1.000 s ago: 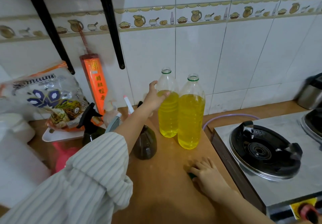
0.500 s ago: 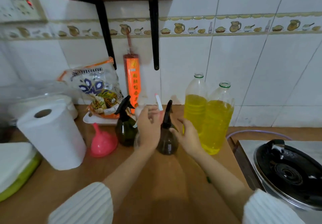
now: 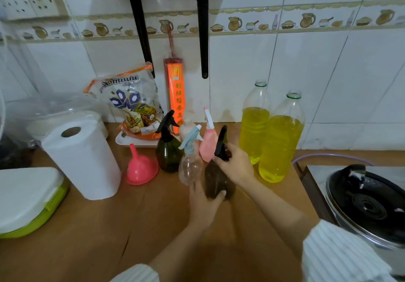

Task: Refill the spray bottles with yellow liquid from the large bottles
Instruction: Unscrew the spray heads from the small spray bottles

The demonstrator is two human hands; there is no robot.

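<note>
A brown wooden tabletop (image 3: 153,227) fills the lower frame. At centre left stands a white paper roll (image 3: 82,161), with a pink funnel (image 3: 141,168) mouth-down beside it. At the far left edge lies a white-lidded green box (image 3: 28,200). Toward the middle stand a dark green spray bottle (image 3: 168,150), a clear spray bottle (image 3: 190,165) and a pink spray bottle (image 3: 209,143). Right of centre, two large bottles (image 3: 278,148) of yellow liquid stand uncapped, touching. A white tray (image 3: 131,140) sits at the wall, and a gas stove (image 3: 363,202) occupies the lower right.

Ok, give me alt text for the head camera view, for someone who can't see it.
Two hands hold a dark brown spray bottle on a wooden counter: the left hand grips its base, the right hand its black nozzle. Two uncapped large bottles of yellow liquid stand just right; a pink funnel sits left.
</note>
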